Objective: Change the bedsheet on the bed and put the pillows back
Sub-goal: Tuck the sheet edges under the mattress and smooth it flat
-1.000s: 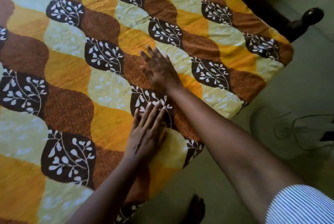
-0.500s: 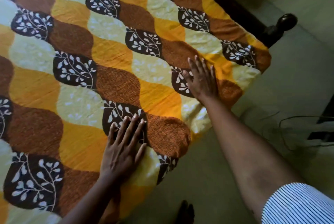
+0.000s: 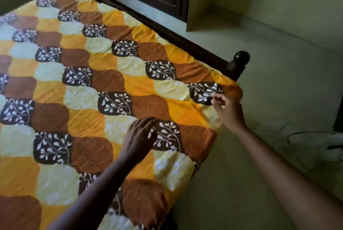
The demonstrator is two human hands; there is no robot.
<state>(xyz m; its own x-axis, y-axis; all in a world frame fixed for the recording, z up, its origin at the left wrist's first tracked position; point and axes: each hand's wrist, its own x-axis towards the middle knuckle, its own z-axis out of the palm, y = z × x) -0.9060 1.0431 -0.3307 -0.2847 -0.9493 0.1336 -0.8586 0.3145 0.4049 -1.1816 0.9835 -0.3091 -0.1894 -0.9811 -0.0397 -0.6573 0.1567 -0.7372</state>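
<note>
Orange bedsheet (image 3: 139, 83), right hand (image 3: 229, 110) lifted, now pinching

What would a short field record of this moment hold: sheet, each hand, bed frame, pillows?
bedsheet: patterned in yellow, orange and brown, spread out flat, lightly creased
left hand: palm down on the sheet, fingers straight, near its side edge
right hand: fingers curled at the sheet's corner by the post; whether it pinches the fabric cannot be told
bedpost: dark wood with a round knob, just beyond that corner
pillows: none in view
</note>
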